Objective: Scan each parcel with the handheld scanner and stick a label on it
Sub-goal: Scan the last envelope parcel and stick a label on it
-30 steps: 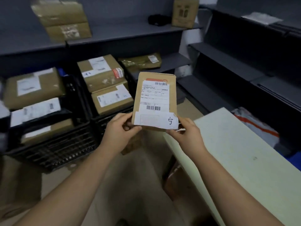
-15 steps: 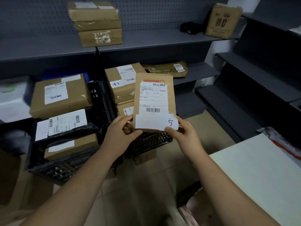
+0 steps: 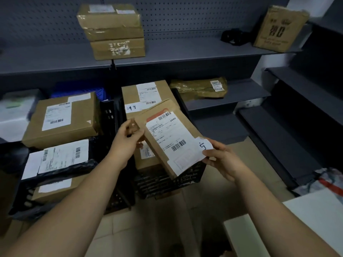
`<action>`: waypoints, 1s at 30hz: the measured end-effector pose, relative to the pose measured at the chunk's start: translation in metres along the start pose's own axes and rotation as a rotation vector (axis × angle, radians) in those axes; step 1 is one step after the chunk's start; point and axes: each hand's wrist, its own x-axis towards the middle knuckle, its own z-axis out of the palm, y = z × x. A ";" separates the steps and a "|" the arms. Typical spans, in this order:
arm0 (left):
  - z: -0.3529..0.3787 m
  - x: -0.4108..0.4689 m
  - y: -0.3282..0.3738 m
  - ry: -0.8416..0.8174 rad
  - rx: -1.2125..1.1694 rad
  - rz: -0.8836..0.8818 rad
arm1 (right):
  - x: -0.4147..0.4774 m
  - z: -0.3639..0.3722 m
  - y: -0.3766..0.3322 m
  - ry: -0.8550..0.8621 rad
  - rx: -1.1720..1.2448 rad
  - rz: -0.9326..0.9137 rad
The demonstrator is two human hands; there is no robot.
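Centrally, a tilted brown parcel [image 3: 159, 109]: left hand [image 3: 126, 143] curls round its upper-left edge, right hand [image 3: 222, 160] pinches the white label [image 3: 203, 145] handwritten "宁"; waybill [image 3: 167, 134] shows two barcodes.

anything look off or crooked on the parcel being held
Yes. The white handwritten label on the held parcel sticks out past the parcel's edge, its end ragged. The right hand pinches that overhanging end; the left hand grips the opposite corner.
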 end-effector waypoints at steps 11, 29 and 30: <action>-0.011 0.013 -0.025 0.221 -0.221 -0.152 | 0.066 0.014 -0.015 0.100 0.009 0.004; -0.020 0.013 -0.049 0.229 -0.030 -0.256 | 0.083 0.045 -0.009 -0.001 0.095 0.147; -0.021 0.014 -0.052 0.228 0.003 -0.266 | 0.086 0.045 -0.008 -0.007 0.067 0.152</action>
